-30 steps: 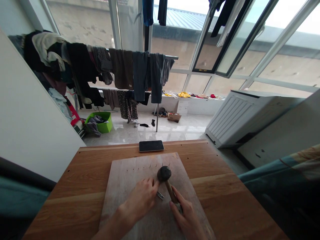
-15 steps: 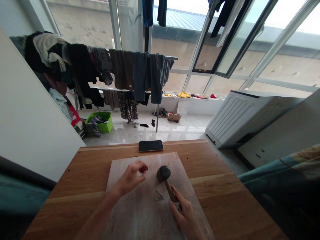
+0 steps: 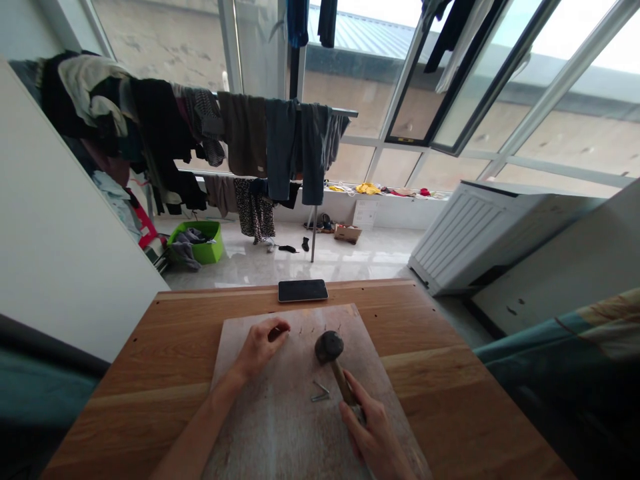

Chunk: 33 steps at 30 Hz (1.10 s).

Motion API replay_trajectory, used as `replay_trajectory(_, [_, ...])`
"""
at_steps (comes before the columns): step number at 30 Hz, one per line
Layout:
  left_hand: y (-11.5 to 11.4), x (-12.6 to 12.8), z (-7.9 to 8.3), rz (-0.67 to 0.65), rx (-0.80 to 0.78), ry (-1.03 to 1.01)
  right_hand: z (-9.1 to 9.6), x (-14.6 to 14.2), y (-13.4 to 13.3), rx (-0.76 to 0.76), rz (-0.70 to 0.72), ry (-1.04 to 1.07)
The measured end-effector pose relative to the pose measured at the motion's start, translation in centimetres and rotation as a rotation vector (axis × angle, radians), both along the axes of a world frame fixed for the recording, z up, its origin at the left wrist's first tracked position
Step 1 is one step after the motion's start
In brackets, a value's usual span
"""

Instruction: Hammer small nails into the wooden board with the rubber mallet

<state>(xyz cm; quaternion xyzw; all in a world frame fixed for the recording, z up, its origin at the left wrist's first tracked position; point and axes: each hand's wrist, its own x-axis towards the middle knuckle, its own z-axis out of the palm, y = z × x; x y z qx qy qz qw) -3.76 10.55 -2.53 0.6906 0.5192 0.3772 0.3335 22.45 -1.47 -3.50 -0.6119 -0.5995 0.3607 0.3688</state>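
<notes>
My right hand [image 3: 371,421] is wrapped round the wooden handle of a rubber mallet [image 3: 329,347], whose black head is over the board [image 3: 270,420]. My left hand [image 3: 260,347] is above the board's far part, thumb and fingertips pinched together on what looks like a nail, mostly hidden by the fingers. Just right of those fingertips, several thin nails [image 3: 313,330] stand upright in a row along the board's far side. A few loose nails [image 3: 321,393] lie on the board between my hands, left of the mallet handle.
Under the board is a wooden table [image 3: 450,387]. A black-screened phone [image 3: 303,291] lies beyond the board near the table's far edge. Farther off are a clothes rack with laundry [image 3: 245,137], a green basket [image 3: 207,247] and a white cabinet [image 3: 465,233].
My left hand has lowered slightly, shifted a little left, and its fingertips have come closer to the row of nails' line. The mallet in my right hand has barely moved.
</notes>
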Motion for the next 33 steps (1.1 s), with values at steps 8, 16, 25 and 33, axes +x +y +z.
replay_trajectory(8, [0.0,0.0,-0.4,-0.015,0.029,-0.019,0.1,-1.9,0.6,-0.041,0.019,0.052])
replay_trajectory(16, [0.3,0.3,-0.7,-0.006,0.074,-0.082,2.9,-5.8,2.8,0.036,0.141,0.070])
replay_trajectory(25, [0.2,0.2,-0.6,-0.055,0.045,-0.093,2.6,-6.9,3.2,0.104,0.151,-0.027])
replay_trajectory(33, [-0.6,0.3,0.2,0.023,0.270,0.142,0.7,-4.0,1.2,0.076,0.082,0.018])
